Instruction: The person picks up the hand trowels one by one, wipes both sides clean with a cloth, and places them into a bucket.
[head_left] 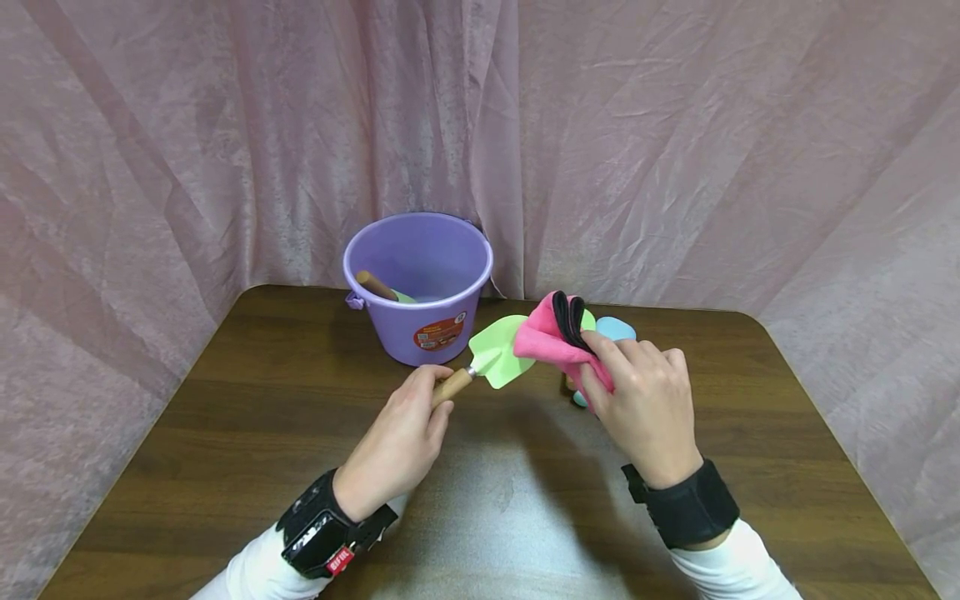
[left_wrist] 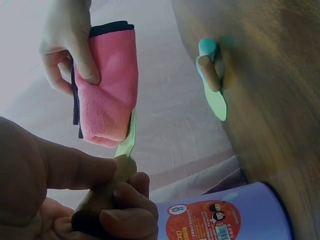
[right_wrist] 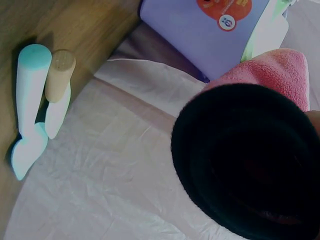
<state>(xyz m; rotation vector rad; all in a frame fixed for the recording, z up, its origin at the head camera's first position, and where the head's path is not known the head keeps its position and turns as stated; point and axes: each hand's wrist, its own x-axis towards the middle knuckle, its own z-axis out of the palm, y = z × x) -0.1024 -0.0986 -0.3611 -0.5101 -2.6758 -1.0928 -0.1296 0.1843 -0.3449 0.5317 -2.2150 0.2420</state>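
My left hand (head_left: 397, 442) grips the wooden handle (head_left: 453, 387) of a small trowel with a light green blade (head_left: 495, 350). Thumb and fingers of my right hand (head_left: 645, 400) pinch a folded pink cloth (head_left: 543, 337) with black edging. The cloth lies against the tip of the blade, as the left wrist view also shows, where the pink cloth (left_wrist: 107, 90) covers part of the green blade (left_wrist: 128, 137). Both are held up above the table. A large dark round shape (right_wrist: 250, 160) hides most of my right hand in the right wrist view.
Behind the trowel stands a purple bucket (head_left: 397, 321) with a wooden-handled green tool (head_left: 375, 286) inside. Beyond my right hand lie a light blue tool (right_wrist: 31, 95) and a wooden-handled green tool (right_wrist: 60, 82) on the brown table (head_left: 247, 433). A pink curtain (head_left: 675, 150) hangs behind.
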